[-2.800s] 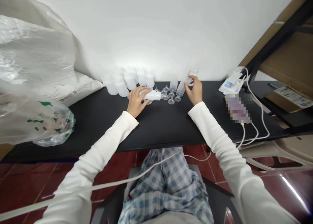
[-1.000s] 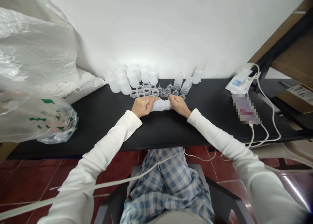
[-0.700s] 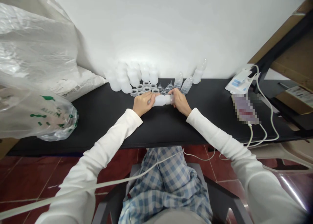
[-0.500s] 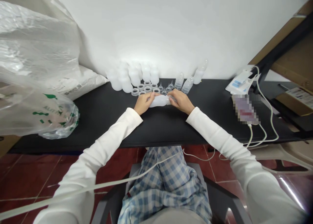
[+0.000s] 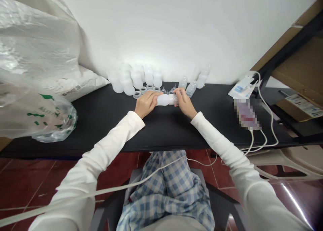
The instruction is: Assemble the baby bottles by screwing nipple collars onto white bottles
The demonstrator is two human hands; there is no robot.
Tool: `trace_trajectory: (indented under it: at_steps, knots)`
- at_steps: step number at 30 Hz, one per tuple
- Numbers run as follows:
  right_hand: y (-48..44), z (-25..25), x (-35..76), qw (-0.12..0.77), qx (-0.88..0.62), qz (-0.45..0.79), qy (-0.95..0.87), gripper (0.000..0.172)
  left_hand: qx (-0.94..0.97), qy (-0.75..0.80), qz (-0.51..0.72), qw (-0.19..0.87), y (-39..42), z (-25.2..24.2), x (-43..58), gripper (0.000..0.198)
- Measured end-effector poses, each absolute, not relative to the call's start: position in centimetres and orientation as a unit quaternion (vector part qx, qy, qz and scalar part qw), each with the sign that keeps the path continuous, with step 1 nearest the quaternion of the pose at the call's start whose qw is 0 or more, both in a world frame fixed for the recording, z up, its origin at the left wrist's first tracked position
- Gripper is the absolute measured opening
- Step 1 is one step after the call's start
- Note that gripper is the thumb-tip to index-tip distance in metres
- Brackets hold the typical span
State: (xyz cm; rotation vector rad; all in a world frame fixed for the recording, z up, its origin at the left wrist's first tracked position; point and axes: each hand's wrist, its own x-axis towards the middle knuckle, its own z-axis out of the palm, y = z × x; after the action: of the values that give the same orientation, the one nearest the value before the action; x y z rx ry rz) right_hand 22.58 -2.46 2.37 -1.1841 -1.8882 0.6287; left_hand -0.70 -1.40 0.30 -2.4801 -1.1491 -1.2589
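Note:
Above the black table, a frosted white baby bottle (image 5: pixel 163 100) lies sideways between my two hands. My left hand (image 5: pixel 145 104) is wrapped round its base end. At the other end, the fingers of my right hand (image 5: pixel 185 103) grip a clear cap (image 5: pixel 172 99) that sits over the bottle's neck. Just behind my hands are several translucent collar rings (image 5: pixel 137 94) and clear bottle nipples (image 5: pixel 173 89), partly hidden by my fingers. Two loose clear caps (image 5: pixel 191 88) stand beyond my right hand. Near them, a capped bottle (image 5: pixel 203 77) stands close to the wall.
Several uncapped frosted bottles (image 5: pixel 137 79) stand along the wall at back left. Large plastic bags (image 5: pixel 54 115) cover the table's left end. On the right are a phone (image 5: pixel 246 115) with white cables (image 5: pixel 274 123), a white-and-blue packet (image 5: pixel 241 88) and a shelf with cardboard (image 5: pixel 297 106).
My right hand's fingers have shifted toward the outer end of the cap, showing more of it. The bottle is slightly higher in view, and the whole view has shifted a little.

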Motion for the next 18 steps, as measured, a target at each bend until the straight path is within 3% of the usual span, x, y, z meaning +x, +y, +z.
trace_trajectory:
  at_steps: [3, 6, 11, 18]
  knots:
    - [-2.2, 1.5, 23.0, 0.394, -0.413, 0.059, -0.819, 0.053, -0.820, -0.379, -0.429, 0.024, -1.2, 0.3, -0.9, 0.060]
    - [-1.9, 1.0, 23.4, 0.350, -0.400, 0.000, -0.847, 0.049, -0.827, -0.371, -0.423, 0.007, -1.3, 0.3, -1.0, 0.061]
    - [-2.1, 0.9, 22.8, 0.381, -0.494, 0.064, -0.779, 0.041, -0.836, -0.368, -0.407, 0.026, -1.8, 0.2, -0.6, 0.057]
    - [-2.7, 1.1, 21.9, 0.491, -0.492, 0.226, -0.683, 0.050, -0.837, -0.359, -0.407, 0.075, -2.2, 0.6, -0.4, 0.046]
